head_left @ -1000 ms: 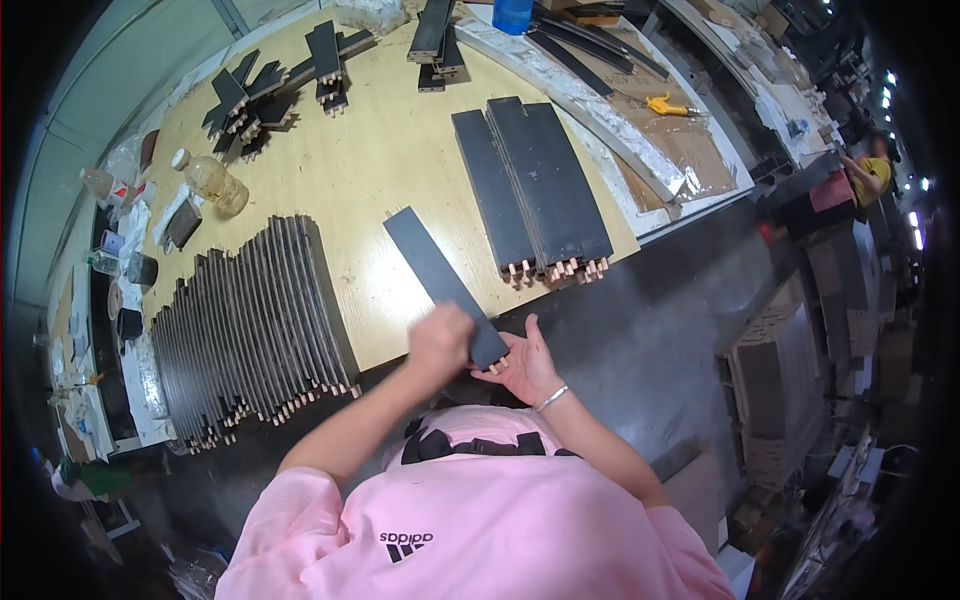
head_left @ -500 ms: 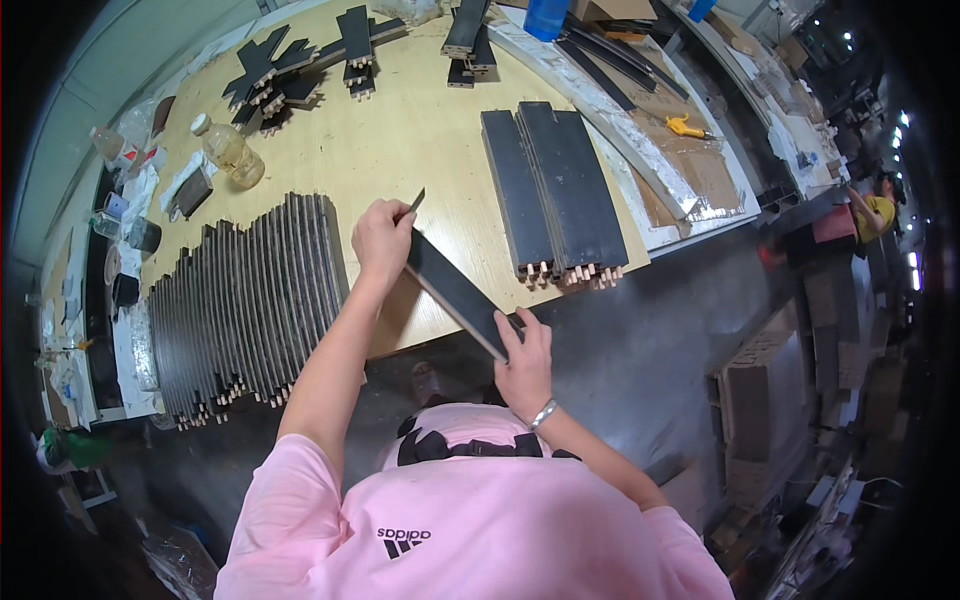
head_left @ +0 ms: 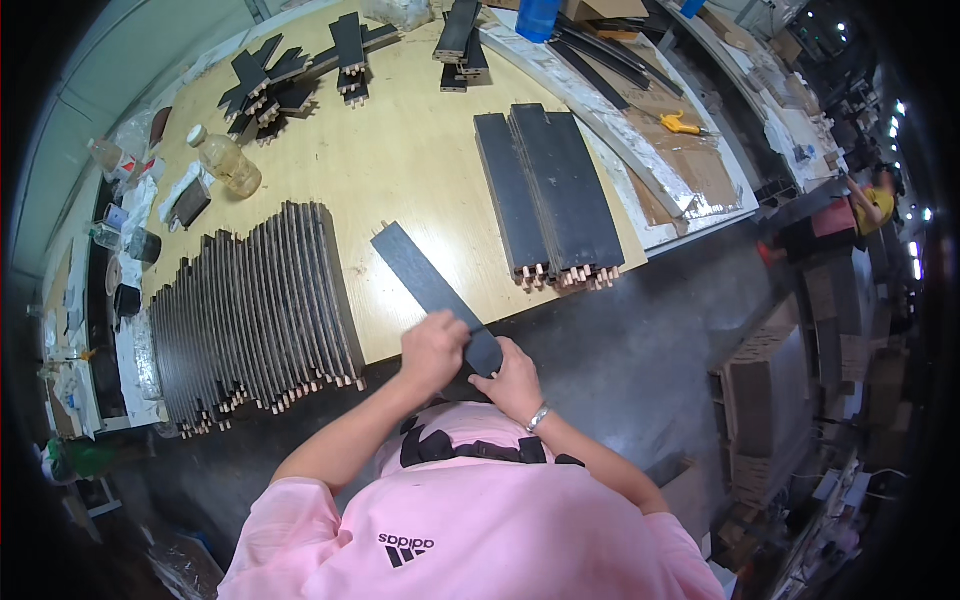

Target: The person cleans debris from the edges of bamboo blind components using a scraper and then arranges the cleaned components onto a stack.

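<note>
A dark grey wooden slat (head_left: 428, 268) lies slantwise across the front edge of the table, its broad face up and small pegs at its far end. My right hand (head_left: 514, 383) grips the near end, which juts past the table edge, with the thumb and fingers around it. Curled closed, my left hand (head_left: 434, 350) rests against the slat's left side close to the near end. It is slightly blurred, and what its fingers hold is hidden. To its left stands a long row of dark slats (head_left: 260, 305) on edge, pale pegs toward me.
Two flat stacks of dark slats (head_left: 565, 190) lie at the right. Crossed slat piles (head_left: 265, 80) sit at the back left, near a plastic bottle (head_left: 228, 163). A yellow air gun (head_left: 680, 124) rests on cardboard. Another person (head_left: 872, 208) is at far right.
My left hand has come down from the slat's far end to near my right hand. The slat has turned its broad face up. The thin dark piece at my left fingers no longer shows.
</note>
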### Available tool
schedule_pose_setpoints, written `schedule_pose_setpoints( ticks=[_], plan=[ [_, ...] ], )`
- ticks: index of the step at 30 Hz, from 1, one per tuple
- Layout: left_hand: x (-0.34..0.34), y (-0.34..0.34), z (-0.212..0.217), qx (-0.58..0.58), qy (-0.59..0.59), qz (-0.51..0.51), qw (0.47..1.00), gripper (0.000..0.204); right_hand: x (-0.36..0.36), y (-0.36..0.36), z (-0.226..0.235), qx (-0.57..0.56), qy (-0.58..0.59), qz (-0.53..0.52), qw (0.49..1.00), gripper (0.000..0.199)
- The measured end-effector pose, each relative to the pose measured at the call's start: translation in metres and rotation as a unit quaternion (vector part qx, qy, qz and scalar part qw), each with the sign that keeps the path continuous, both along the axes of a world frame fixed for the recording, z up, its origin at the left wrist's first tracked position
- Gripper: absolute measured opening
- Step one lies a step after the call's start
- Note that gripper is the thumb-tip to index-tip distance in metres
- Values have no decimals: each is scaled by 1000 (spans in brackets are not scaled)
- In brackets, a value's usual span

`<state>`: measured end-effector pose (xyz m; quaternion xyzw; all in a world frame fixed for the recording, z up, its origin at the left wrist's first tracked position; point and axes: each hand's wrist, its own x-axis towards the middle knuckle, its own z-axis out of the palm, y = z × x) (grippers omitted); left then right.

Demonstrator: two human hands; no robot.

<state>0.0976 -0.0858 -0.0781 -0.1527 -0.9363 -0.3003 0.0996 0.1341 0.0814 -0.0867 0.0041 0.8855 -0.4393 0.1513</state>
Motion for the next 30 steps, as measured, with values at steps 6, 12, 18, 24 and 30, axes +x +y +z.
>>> schedule_pose_setpoints(
  ticks=[6,12,18,24,30],
  plan=[
    [-81,-43,-15,-40,54,179,982,3,2,-6,0,4,51,-7,999,62],
    [5,6,-13,22,37,17,999,13,1,-4,-9,-27,-12,-23,999,60],
    [22,-6,23,150,-23,30,988,9,-6,15,-13,-452,-237,-113,852,36],
    [5,-44,71,211,41,95,972,7,-24,-50,-4,-179,41,4,983,32],
    [15,-31,70,252,45,83,963,8,-19,-99,7,-217,166,207,940,21]
  ],
)
